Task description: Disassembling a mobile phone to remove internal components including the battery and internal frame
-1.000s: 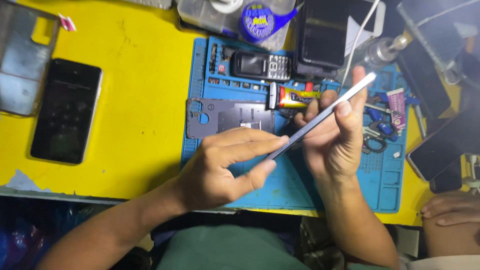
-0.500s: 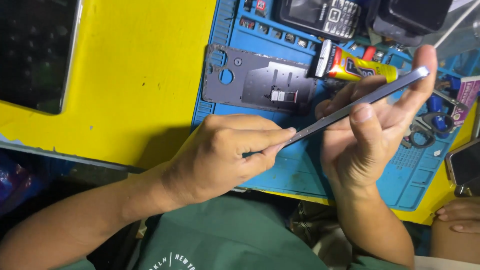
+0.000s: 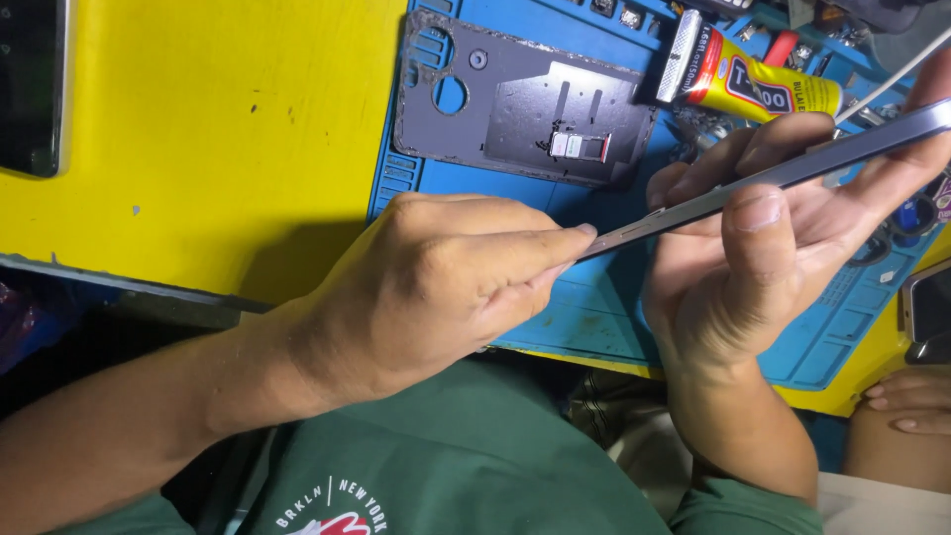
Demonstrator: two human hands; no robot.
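My right hand [image 3: 753,267] grips a thin grey phone [image 3: 792,170] edge-on, thumb on the near side, fingers behind it, held tilted above the blue work mat [image 3: 594,317]. My left hand [image 3: 446,277] is closed, its fingertips pinched against the phone's lower left end; whatever they pinch is too small to tell. A dark grey phone back panel [image 3: 515,99] lies flat on the mat behind my hands. A yellow glue tube [image 3: 753,84] with a black cap lies beside it.
The mat sits on a yellow table [image 3: 198,129]. A dark phone [image 3: 30,89] lies at the far left edge. Another phone [image 3: 926,312] shows at the right edge. Another person's hand [image 3: 906,406] rests at the lower right. Small tools crowd the mat's far right.
The view has closed in on the hands. My left fingertips have stayed pinched at the phone's lower end, and my right hand keeps the same grip.
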